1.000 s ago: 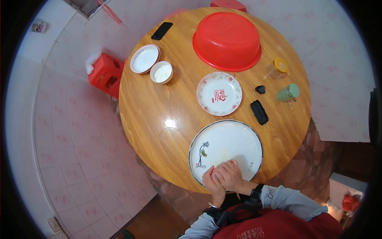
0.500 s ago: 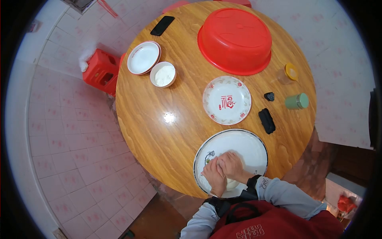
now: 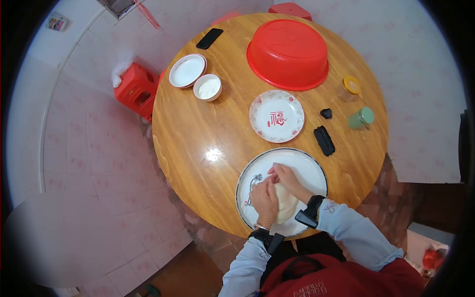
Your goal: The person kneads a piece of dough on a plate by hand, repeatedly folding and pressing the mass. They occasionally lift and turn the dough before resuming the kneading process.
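Note:
A pale lump of dough (image 3: 286, 207) lies in a large white dish (image 3: 309, 171) with a dark rim, at the near edge of the table. My left hand (image 3: 265, 200) is on the dough's left side, its fingers curled over the far end. From the right, my right hand (image 3: 287, 180) reaches across the far end, fingers bent onto the dough. The fingertips of both hands meet there and partly hide the dough.
Beyond the dish on the round wooden table (image 3: 198, 128) are a patterned plate (image 3: 289, 101), an upturned red basin (image 3: 289, 54), a bowl of white powder (image 3: 208, 88), stacked plates (image 3: 187, 70), a phone (image 3: 210, 38), a green-lidded jar (image 3: 361, 119), a yellow-lidded jar (image 3: 349, 88) and black objects (image 3: 324, 140).
My hands have shifted toward the dough's far end, and my wrists have lifted back, so more of the dough shows. The whole view has tilted slightly.

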Demonstrator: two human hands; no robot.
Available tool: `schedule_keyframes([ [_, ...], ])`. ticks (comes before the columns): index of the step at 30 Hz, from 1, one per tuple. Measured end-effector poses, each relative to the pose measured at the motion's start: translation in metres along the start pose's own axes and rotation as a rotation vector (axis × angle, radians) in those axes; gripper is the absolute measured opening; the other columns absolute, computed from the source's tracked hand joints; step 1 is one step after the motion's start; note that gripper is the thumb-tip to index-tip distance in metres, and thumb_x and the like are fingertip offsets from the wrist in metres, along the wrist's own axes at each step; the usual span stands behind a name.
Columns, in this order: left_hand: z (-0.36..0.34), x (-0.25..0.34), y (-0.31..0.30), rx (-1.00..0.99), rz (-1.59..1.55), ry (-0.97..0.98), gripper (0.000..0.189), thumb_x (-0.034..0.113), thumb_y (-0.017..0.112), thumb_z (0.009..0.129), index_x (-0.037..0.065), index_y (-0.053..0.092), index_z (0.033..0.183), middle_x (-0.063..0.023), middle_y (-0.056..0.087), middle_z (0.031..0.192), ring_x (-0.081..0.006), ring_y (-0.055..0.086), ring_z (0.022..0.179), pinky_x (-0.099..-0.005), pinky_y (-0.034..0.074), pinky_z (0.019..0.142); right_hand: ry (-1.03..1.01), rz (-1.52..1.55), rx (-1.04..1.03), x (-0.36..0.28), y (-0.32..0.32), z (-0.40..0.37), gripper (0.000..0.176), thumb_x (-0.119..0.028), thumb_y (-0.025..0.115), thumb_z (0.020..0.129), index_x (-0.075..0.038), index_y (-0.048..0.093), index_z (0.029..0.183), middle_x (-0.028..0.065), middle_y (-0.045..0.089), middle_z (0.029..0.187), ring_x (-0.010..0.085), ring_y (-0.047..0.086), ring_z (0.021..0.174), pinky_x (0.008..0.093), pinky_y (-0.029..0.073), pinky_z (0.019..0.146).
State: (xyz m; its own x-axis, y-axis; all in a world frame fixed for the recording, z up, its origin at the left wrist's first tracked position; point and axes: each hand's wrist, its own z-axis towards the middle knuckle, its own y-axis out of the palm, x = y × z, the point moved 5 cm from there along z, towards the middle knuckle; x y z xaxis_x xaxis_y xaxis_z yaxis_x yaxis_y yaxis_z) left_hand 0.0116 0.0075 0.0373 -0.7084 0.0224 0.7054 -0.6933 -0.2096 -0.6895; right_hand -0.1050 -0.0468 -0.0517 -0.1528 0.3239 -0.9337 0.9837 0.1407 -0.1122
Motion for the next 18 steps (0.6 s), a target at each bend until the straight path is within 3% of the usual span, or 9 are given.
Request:
schedule_keyframes([
  [1, 0.0, 0.011, -0.003, -0.004, -0.004, 0.001, 0.024, 0.015, 0.059, 0.092, 0.008, 0.064, 0.115, -0.0118, 0.066, 0.1, -0.0309, 0.06, 0.088, -0.0405, 0.042, 0.08, 0.066, 0.066, -0.014, -0.006, -0.013, -0.006, 0.045, -0.038, 0.041, 0.103, -0.002, 0.066, 0.092, 0.0052, 0.063, 0.073, 0.0168, 0.06, 0.068, 0.0323, 0.049, 0.066],
  [4, 0.002, 0.057, 0.006, -0.107, -0.047, 0.582, 0.034, 0.016, 0.073, 0.081, 0.01, 0.064, 0.113, -0.0073, 0.063, 0.096, -0.0243, 0.06, 0.09, -0.0364, 0.041, 0.082, 0.194, 0.171, -0.057, -0.007, -0.041, -0.022, 0.049, -0.04, 0.039, 0.105, -0.001, 0.066, 0.093, 0.0016, 0.06, 0.075, 0.0128, 0.057, 0.072, 0.0288, 0.049, 0.07],
  [6, 0.005, 0.071, 0.002, -0.124, -0.095, 0.616, 0.034, 0.014, 0.071, 0.083, 0.008, 0.062, 0.116, -0.0088, 0.063, 0.1, -0.0241, 0.059, 0.093, -0.0362, 0.041, 0.085, 0.302, 0.225, -0.039, 0.007, -0.051, -0.024, 0.055, -0.046, 0.038, 0.104, -0.001, 0.067, 0.095, 0.0021, 0.061, 0.077, 0.0145, 0.058, 0.075, 0.0288, 0.049, 0.073],
  [8, 0.004, 0.076, 0.005, -0.149, -0.138, 0.652, 0.035, 0.013, 0.068, 0.085, 0.007, 0.061, 0.118, -0.0103, 0.062, 0.105, -0.024, 0.059, 0.097, -0.0359, 0.042, 0.087, 0.175, 0.053, 0.032, 0.005, -0.049, -0.028, 0.054, -0.048, 0.041, 0.101, 0.0, 0.066, 0.095, 0.0077, 0.063, 0.078, 0.0216, 0.062, 0.077, 0.0321, 0.05, 0.073],
  [10, 0.004, 0.039, 0.011, -0.03, -0.522, 0.056, 0.032, 0.01, 0.06, 0.091, 0.002, 0.057, 0.122, -0.0137, 0.059, 0.114, -0.0244, 0.057, 0.103, -0.0354, 0.042, 0.093, 0.069, -0.198, 0.038, -0.024, -0.036, -0.038, 0.039, -0.037, 0.05, 0.096, 0.0, 0.064, 0.096, 0.0152, 0.065, 0.089, 0.0341, 0.065, 0.085, 0.0413, 0.05, 0.074],
  [11, 0.002, 0.038, 0.01, -0.034, -0.514, 0.055, 0.032, 0.01, 0.06, 0.091, 0.002, 0.057, 0.122, -0.0137, 0.059, 0.114, -0.0244, 0.057, 0.103, -0.0354, 0.042, 0.093, 0.072, -0.189, 0.037, -0.043, -0.028, -0.051, 0.039, -0.037, 0.05, 0.096, 0.0, 0.064, 0.096, 0.0152, 0.065, 0.089, 0.0341, 0.065, 0.085, 0.0413, 0.05, 0.074],
  [13, -0.001, 0.016, -0.004, 0.246, -0.551, -0.258, 0.029, 0.011, 0.053, 0.097, -0.001, 0.056, 0.123, -0.0153, 0.057, 0.118, -0.0246, 0.054, 0.108, -0.0349, 0.042, 0.096, -0.619, -0.751, 0.117, -0.101, -0.003, -0.087, 0.023, -0.024, 0.054, 0.092, -0.003, 0.062, 0.098, 0.0121, 0.066, 0.091, 0.0306, 0.063, 0.084, 0.0444, 0.048, 0.07],
  [17, -0.021, 0.017, -0.033, 0.261, -0.39, -0.322, 0.028, 0.014, 0.049, 0.1, -0.002, 0.055, 0.121, -0.0168, 0.054, 0.121, -0.0279, 0.051, 0.111, -0.0359, 0.041, 0.096, -0.597, -0.447, 0.187, -0.105, 0.006, -0.116, 0.015, -0.014, 0.057, 0.086, -0.004, 0.059, 0.097, 0.0128, 0.063, 0.09, 0.0312, 0.061, 0.082, 0.0411, 0.044, 0.075],
  [18, -0.031, 0.024, -0.037, 0.266, -0.278, -0.205, 0.028, 0.013, 0.047, 0.099, -0.002, 0.054, 0.121, -0.0184, 0.053, 0.121, -0.0316, 0.048, 0.114, -0.0401, 0.039, 0.099, -0.573, -0.441, 0.147, -0.098, 0.009, -0.124, 0.017, -0.017, 0.058, 0.086, -0.005, 0.058, 0.097, 0.0121, 0.061, 0.092, 0.0311, 0.059, 0.084, 0.0441, 0.041, 0.08],
])
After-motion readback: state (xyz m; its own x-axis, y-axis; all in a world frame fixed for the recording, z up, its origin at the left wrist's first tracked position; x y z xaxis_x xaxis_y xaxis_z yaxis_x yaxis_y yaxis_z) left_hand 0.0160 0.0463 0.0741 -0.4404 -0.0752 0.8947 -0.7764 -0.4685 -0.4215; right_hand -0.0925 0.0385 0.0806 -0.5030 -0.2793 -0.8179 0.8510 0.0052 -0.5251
